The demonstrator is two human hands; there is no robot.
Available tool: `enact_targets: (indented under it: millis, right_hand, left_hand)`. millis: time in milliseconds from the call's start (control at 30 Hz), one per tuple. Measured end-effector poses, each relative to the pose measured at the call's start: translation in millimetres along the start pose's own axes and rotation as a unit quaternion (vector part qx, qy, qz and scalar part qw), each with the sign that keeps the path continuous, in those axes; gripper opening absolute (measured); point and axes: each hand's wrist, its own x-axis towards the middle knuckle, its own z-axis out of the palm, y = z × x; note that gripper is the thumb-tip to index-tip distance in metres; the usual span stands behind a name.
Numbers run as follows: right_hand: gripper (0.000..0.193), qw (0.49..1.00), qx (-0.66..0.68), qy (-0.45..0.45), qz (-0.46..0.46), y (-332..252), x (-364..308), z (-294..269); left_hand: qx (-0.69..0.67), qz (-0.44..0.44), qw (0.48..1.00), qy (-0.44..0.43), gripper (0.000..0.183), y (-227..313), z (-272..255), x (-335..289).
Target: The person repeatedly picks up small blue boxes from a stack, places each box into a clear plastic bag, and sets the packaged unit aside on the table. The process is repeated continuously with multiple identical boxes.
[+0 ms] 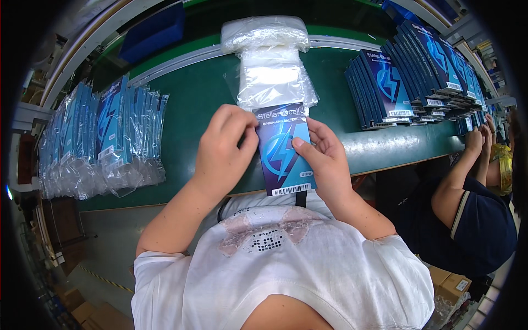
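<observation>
A flat blue box (285,151) with a lightning-bolt picture and a barcode along its bottom stands in front of my chest. My right hand (330,157) grips its right side, the thumb on the front face and the fingers behind. At the box's upper left corner my left hand (226,144) is closed, its fingertips pinched together. Whatever those fingers hold, if anything, is too small or hidden to make out. Just beyond the box lies a stack of clear plastic bags (269,74), its near end partly hidden behind the box.
Bagged blue boxes (113,124) stand in rows at the left of the green table (192,91). Unbagged boxes (385,82) are stacked at the right. A blue bin (154,34) sits at the back left. Another person's arm (467,157) reaches in at the right.
</observation>
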Motion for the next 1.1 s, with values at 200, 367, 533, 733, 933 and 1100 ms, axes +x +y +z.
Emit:
enact_targets:
  millis: [200, 367, 533, 733, 933, 1100]
  right_hand:
    - [0.013, 0.997, 0.025, 0.064, -0.045, -11.3, -2.9, 9.1]
    - [0.017, 0.986, -0.163, 0.005, -0.034, -7.1, 1.9, 7.8]
    - [0.070, 0.947, -0.292, -0.100, -0.087, -30.0, 3.5, 13.0]
    - [0.050, 0.835, -0.318, -0.007, -0.449, -41.7, 18.2, 11.3]
    - [0.019, 0.781, -0.310, -0.112, -0.531, -54.2, 14.5, 36.0]
    - [0.038, 0.719, -0.322, -0.411, -0.458, -33.9, 12.3, 78.9]
  left_hand:
    - [-0.317, -0.152, 0.934, 0.056, 0.021, 7.5, 9.2, -15.4]
    - [-0.587, -0.362, 0.724, 0.005, 0.029, 20.9, 14.2, -8.6]
    - [-0.646, -0.344, 0.680, 0.045, 0.027, 11.1, -9.3, 10.5]
    - [-0.633, -0.310, 0.694, -0.149, 0.033, 42.0, 3.4, -13.3]
    - [-0.664, -0.355, 0.642, -0.142, 0.034, 21.4, -25.6, -6.4]
    - [-0.607, -0.274, 0.745, -0.023, 0.038, 32.4, -52.2, -8.8]
